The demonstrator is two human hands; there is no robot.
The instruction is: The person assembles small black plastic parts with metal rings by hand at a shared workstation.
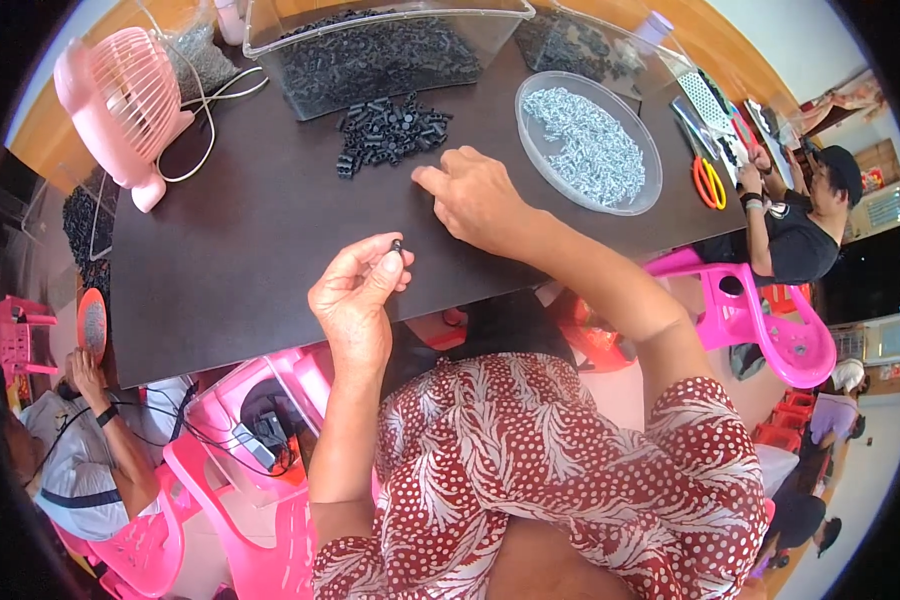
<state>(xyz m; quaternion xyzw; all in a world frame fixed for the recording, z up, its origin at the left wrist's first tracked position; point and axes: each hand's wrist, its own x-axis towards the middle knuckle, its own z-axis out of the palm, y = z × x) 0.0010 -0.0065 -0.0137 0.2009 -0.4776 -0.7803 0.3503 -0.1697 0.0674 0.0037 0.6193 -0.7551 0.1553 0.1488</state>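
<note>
Pinching a small black piece (397, 246) between thumb and forefinger, the left hand (353, 290) holds it over the dark tabletop (220, 270), not far from the near edge. Judging by what lies about, only this single piece is being worked on, and plenty is left: a loose pile of black parts (390, 135) sits just beyond the right hand, a clear bin (267, 60) behind that pile holds many more, and a round dish (630, 209) to the right is well filled with silvery metal bits (590, 145), perhaps screws. No separate group of finished pieces can be made out, so how many are done cannot be told; whether the pinched piece is itself complete is too small to judge.

Rising almost upright in the view, the left forearm (348, 430) ends in a fairly straight wrist, with the other fingers curled loosely behind the thumb. The right forearm (605, 285) slants up and leftward from a bent elbow. At its end the right hand (475, 195) shows its back, fingers bent and gathered, the forefinger pointing left near the pile but apart from it. Whether those fingers hold anything cannot be told. The two hands are apart, the right one farther out over the tabletop
</note>
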